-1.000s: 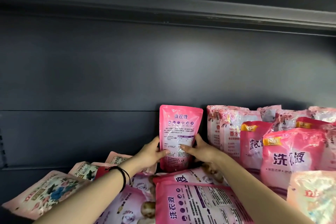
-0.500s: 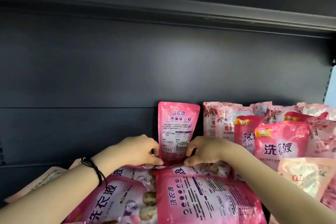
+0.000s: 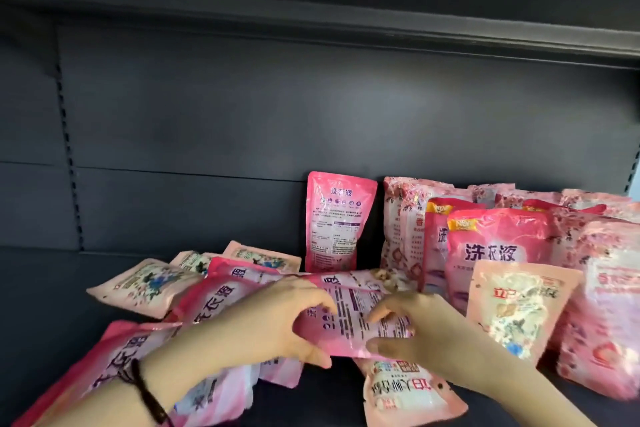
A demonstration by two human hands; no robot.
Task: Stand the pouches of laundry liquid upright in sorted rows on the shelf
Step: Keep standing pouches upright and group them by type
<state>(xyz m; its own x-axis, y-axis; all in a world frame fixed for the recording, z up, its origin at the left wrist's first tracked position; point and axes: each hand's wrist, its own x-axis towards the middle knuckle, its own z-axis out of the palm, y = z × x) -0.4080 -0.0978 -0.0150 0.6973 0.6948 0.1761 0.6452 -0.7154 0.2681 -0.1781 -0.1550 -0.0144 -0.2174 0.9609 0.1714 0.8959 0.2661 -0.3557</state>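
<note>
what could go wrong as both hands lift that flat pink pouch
1. The left hand and right hand grip the flat pink pouch among overlapping ones; lifting it may drag the front pouch lying beside it out of place.
2. The upright pouch behind stands alone, unsupported at its sides; a nudge could topple it.

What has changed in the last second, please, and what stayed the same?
Both hands let go of the upright pouch and drew back; the left hand and right hand now grip the lying pouch before it. The upright pouch stays standing; the rows on the right are unchanged.
</note>
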